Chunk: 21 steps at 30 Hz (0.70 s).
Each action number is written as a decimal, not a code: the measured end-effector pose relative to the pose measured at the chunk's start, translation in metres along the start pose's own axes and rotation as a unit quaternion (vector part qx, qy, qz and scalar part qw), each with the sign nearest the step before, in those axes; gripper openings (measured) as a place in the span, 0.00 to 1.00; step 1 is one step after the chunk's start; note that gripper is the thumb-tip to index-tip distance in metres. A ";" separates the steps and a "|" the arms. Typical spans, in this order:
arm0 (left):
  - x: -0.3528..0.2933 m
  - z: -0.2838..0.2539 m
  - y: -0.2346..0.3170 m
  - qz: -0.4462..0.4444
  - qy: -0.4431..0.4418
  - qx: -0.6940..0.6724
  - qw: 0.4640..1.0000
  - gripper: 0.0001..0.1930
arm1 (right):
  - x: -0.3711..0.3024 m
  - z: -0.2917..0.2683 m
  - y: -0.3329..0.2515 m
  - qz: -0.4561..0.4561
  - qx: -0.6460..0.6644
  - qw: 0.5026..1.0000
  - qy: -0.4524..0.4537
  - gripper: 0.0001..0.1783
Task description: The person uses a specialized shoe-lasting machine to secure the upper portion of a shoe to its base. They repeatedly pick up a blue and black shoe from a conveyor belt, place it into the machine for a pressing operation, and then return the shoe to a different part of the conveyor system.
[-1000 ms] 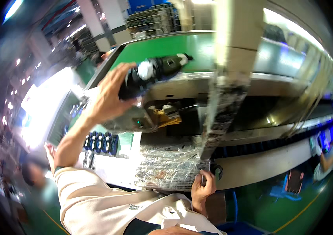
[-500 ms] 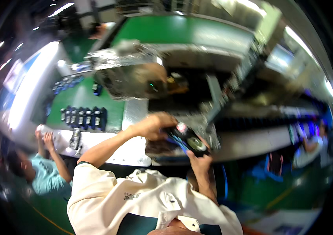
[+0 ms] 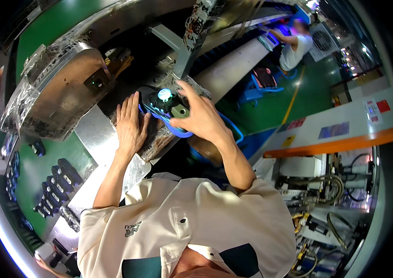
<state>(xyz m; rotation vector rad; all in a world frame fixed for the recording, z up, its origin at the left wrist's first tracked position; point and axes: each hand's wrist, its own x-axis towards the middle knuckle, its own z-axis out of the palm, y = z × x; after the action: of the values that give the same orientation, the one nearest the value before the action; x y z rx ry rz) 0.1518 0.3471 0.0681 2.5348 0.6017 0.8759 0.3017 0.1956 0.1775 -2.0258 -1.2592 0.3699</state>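
Note:
A black shoe with a blue sole edge [image 3: 158,107] sits on the plastic-wrapped machine ledge in front of me. A green shoe last [image 3: 179,111] fills its opening. A bright bluish-white round spot [image 3: 164,95] shows on its upper. My left hand [image 3: 131,123] lies flat beside the shoe's left end, fingers stretched out, fingertips close to or touching it. My right hand [image 3: 201,113] is spread around the last end, thumb and forefinger apart on either side; its other fingers are partly hidden.
A film-wrapped metal machine housing [image 3: 62,88] stands at left, a grey upright post [image 3: 187,55] ahead. Several dark shoes [image 3: 57,185] rest on a green table at lower left. A person in white [image 3: 296,48] sits far right. Machinery with hoses [image 3: 326,199] stands at right.
My view has turned right. The shoe, held between both hands before, now rests on the ledge. My left hand has flattened beside it, and my right hand's fingers have spread.

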 end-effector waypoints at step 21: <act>-0.016 -0.006 0.096 -0.089 -0.199 -0.556 0.802 0.38 | -0.123 0.045 0.018 0.197 0.497 0.738 0.410 0.26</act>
<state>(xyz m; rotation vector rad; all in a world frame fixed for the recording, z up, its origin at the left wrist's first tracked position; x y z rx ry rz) 0.1622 0.2609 0.1116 1.4544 0.0884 0.3809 0.2279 0.1030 0.1181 -1.1846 0.0258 0.2051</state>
